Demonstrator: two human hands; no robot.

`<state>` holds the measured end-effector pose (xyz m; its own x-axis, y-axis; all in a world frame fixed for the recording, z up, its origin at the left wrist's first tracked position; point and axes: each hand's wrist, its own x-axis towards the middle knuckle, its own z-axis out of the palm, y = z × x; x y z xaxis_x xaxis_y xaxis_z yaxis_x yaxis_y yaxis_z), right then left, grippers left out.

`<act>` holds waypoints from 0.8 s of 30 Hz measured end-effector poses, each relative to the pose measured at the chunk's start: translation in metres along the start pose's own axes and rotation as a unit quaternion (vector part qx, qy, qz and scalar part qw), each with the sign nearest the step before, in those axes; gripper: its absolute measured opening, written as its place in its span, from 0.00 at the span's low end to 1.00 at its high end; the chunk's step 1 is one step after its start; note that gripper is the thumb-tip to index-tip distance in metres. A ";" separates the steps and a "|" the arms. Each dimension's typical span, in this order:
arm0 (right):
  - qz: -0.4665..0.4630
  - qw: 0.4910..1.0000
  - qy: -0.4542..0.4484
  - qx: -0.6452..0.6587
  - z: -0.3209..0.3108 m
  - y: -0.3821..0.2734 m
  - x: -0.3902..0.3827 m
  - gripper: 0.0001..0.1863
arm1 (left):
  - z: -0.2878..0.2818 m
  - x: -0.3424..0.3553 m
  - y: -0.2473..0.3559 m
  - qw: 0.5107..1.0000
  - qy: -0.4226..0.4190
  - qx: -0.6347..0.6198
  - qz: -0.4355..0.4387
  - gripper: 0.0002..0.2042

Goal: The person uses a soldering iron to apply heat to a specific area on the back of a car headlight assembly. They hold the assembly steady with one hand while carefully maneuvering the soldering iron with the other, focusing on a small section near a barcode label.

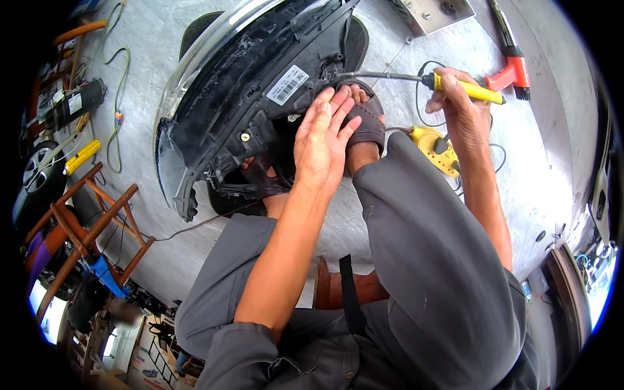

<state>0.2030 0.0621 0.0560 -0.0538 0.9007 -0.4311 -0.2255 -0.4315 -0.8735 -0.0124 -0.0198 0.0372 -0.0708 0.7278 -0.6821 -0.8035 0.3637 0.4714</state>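
A car headlight [224, 97] with a black housing and a clear lens rim lies tilted between my sandalled feet. In my right hand [463, 110] is a soldering iron [478, 91] with a yellow handle, held closed between the fingers. Its long metal shaft points left, and the tip reaches the housing's edge near a small black fitting. My left hand [320, 146] is stretched flat, fingers extended and holding nothing, beside that edge and in front of my right sandal [370, 127]. A white barcode label [287, 85] is stuck on the housing.
A yellow power strip [434, 151] with a black plug lies right of my foot. Farther off are a red heat gun [513, 75] and a metal box [434, 14]. On the left stand an orange-brown metal frame [97, 221] and a wheel [42, 175]. Cords cross the floor.
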 end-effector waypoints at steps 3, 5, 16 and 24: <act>-0.004 1.000 0.013 -0.010 0.006 0.002 0.007 0.16 | 0.000 0.007 -0.001 0.999 -0.019 -0.043 -0.014 0.25; -0.008 1.000 0.011 -0.013 0.008 0.006 0.010 0.16 | 0.000 0.009 -0.005 0.997 -0.029 -0.065 -0.012 0.24; -0.009 1.000 0.004 -0.029 0.016 0.015 0.019 0.18 | 0.001 0.019 -0.009 0.986 -0.077 -0.150 -0.015 0.13; -0.023 0.999 0.007 -0.033 0.016 0.018 0.021 0.19 | 0.004 0.019 -0.006 0.985 -0.079 -0.155 -0.020 0.13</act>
<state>0.1827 0.0742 0.0352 -0.0312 0.9190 -0.3931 -0.1624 -0.3927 -0.9052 -0.0063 -0.0057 0.0238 0.0375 0.8070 -0.5893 -0.9473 0.2165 0.2363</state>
